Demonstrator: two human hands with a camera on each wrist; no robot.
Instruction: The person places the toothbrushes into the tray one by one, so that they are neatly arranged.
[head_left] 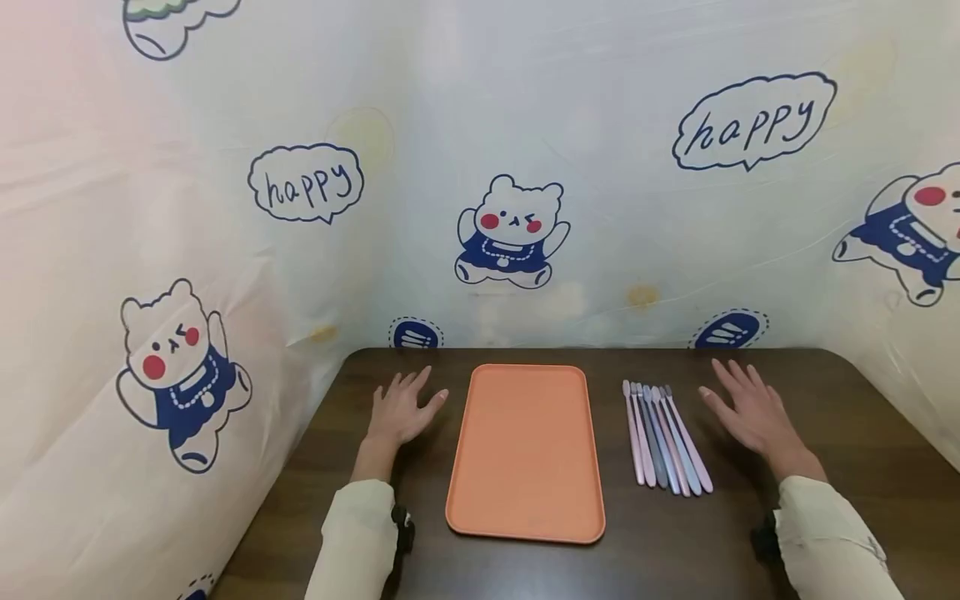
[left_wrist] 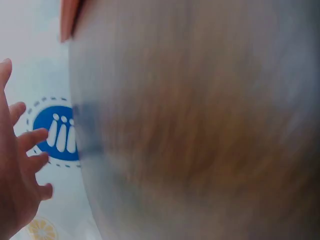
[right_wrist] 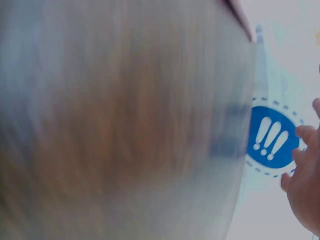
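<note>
In the head view my left hand (head_left: 399, 410) rests at the left of the table, its fingers spread and holding nothing. An orange rectangular tray (head_left: 525, 454) lies just to its right, a small gap away. Several slim pastel sticks (head_left: 663, 442), toothbrush-like in shape, lie side by side to the right of the tray, with small narrow heads at the far end. My right hand (head_left: 756, 417) is beyond them on the right, fingers spread, touching none of them. Each wrist view catches part of its own hand at the outer edge: left fingers (left_wrist: 37, 137), right fingers (right_wrist: 299, 150).
The dark wooden table (head_left: 510, 575) has rounded far corners. Behind and beside it hangs a pale curtain (head_left: 600, 250) printed with bears and speech bubbles. A dark band (head_left: 403, 529) sits at the left wrist, another (head_left: 765, 537) at the right.
</note>
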